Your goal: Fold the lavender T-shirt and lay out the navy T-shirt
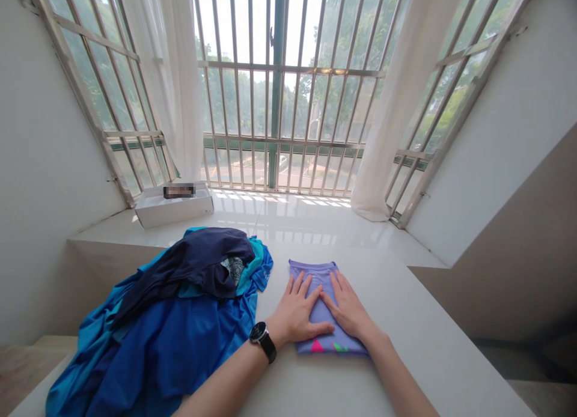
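A purple T-shirt (319,312) lies folded into a neat rectangle on the white ledge, its neckline at the far end. Pink and green print shows along its near edge. My left hand (298,309), with a black watch on the wrist, rests flat on the shirt's left side, fingers spread. On the right side my right hand (347,303) also lies flat with its fingers apart. The thumbs and fingers of both hands come close near the shirt's middle. To the left, a loose heap of blue and navy clothes (180,321) spills over the ledge's edge.
An open white box (174,208) with a blurred-out item in it stands at the back left of the ledge (406,351). Behind are a barred window (274,104) and white curtains (387,116). The ledge drops off on the right.
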Demonstrator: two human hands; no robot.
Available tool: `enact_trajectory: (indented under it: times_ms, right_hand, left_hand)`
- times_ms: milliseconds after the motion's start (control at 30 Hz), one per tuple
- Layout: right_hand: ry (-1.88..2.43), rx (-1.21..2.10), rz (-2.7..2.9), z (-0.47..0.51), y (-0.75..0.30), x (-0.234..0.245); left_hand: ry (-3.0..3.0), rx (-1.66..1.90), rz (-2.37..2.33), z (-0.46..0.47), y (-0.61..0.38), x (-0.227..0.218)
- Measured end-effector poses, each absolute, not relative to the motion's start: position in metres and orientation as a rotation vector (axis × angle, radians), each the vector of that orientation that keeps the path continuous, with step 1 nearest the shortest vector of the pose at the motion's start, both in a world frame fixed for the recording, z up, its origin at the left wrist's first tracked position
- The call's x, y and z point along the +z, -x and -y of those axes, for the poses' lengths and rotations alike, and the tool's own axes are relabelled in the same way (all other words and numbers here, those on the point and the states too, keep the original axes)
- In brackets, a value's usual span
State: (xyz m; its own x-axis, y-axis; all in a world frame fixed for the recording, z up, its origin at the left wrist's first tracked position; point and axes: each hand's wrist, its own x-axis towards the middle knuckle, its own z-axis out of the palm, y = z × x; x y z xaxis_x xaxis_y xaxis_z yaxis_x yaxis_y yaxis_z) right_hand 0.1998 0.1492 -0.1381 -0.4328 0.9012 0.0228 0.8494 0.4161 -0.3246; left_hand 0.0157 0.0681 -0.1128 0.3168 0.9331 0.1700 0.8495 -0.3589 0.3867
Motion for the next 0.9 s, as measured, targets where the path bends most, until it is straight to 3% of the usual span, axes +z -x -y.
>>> enact_trajectory:
  times_ms: [900]
  right_hand:
    - [1.463, 0.409, 2.494, -0.154, -0.209, -0.149]
  left_hand:
    - [-2.38, 0.535, -1.524, -0.052, -0.014, -0.098]
